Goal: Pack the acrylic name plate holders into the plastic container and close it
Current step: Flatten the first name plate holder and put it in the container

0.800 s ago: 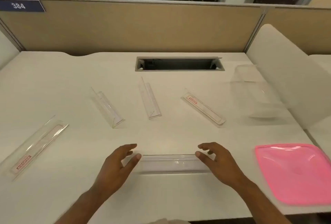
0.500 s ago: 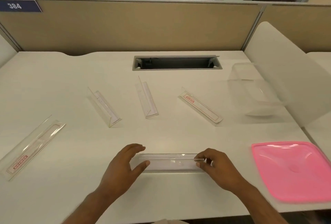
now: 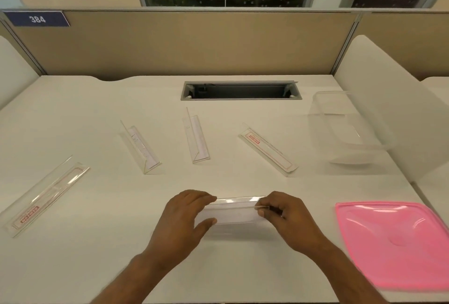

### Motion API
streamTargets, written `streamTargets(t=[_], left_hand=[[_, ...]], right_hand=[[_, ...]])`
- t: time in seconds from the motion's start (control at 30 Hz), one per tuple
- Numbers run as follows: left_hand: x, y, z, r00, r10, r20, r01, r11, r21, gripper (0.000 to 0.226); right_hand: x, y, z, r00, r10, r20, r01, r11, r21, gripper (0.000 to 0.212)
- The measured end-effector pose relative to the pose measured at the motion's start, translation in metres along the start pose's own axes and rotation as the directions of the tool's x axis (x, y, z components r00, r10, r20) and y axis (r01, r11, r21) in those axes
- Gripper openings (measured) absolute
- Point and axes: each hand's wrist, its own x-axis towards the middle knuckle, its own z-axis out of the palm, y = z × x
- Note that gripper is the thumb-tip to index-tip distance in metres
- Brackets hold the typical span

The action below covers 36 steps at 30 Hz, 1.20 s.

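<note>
A clear acrylic name plate holder [image 3: 234, 213] lies crosswise near the desk's front edge. My left hand [image 3: 184, 218] grips its left end and my right hand [image 3: 289, 218] pinches its right end. Several more clear holders lie on the white desk: one at the far left [image 3: 46, 194], one left of centre [image 3: 141, 149], one at centre [image 3: 196, 138] and one right of centre [image 3: 268, 151]. The clear plastic container [image 3: 345, 131] stands open at the right, with nothing inside. Its pink lid [image 3: 396, 243] lies flat at the front right.
A grey cable slot [image 3: 240, 91] is cut into the desk at the back centre. A tan partition [image 3: 194, 43] closes the far side, and a white divider panel [image 3: 393, 109] rises just right of the container.
Both hands have closed in from open and apart onto the ends of the nearest holder, and its near edge has tipped up off the desk.
</note>
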Motion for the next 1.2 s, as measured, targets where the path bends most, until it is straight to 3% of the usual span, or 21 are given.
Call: streamTargets(t=[0.17, 0.33, 0.53, 0.67, 0.8, 0.9, 1.03, 1.2], left_hand=[[0.015, 0.035, 0.006, 0.999, 0.04, -0.028, -0.038, 0.998, 0.05, 0.017], [0.021, 0.048, 0.006, 0.998, -0.015, -0.054, 0.018, 0.999, 0.045, 0.018], [0.023, 0.048, -0.003, 0.975, -0.2, -0.099, 0.187, 0.974, -0.128, 0.018], [0.021, 0.044, -0.016, 0.963, -0.263, -0.052, 0.236, 0.924, -0.3, 0.031], [0.024, 0.039, -0.025, 0.949, -0.313, 0.032, 0.289, 0.829, -0.478, 0.019], [0.03, 0.033, -0.031, 0.937, -0.332, 0.103, 0.328, 0.745, -0.581, 0.019], [0.036, 0.021, -0.036, 0.927, -0.318, 0.197, 0.351, 0.556, -0.754, 0.019], [0.038, -0.003, -0.04, 0.934, -0.258, 0.247, 0.306, 0.224, -0.925, 0.02]], right_hand=[[0.008, -0.008, -0.013, 0.996, -0.089, 0.027, 0.088, 0.995, 0.047, 0.021], [0.006, -0.005, -0.024, 0.994, -0.112, 0.011, 0.112, 0.993, 0.026, 0.016], [0.004, -0.003, -0.04, 0.972, -0.113, -0.205, 0.151, 0.971, 0.185, 0.047], [0.008, -0.002, -0.029, 0.997, -0.017, -0.082, 0.04, 0.955, 0.293, 0.063], [0.013, -0.009, 0.0, 0.992, 0.026, 0.123, -0.06, 0.957, 0.282, 0.082], [0.021, -0.022, 0.026, 0.978, 0.049, 0.203, -0.105, 0.956, 0.273, 0.089], [0.035, -0.04, 0.053, 0.979, 0.052, 0.196, -0.104, 0.958, 0.266, 0.083], [0.044, -0.056, 0.074, 0.991, 0.052, 0.122, -0.084, 0.96, 0.267, 0.062]])
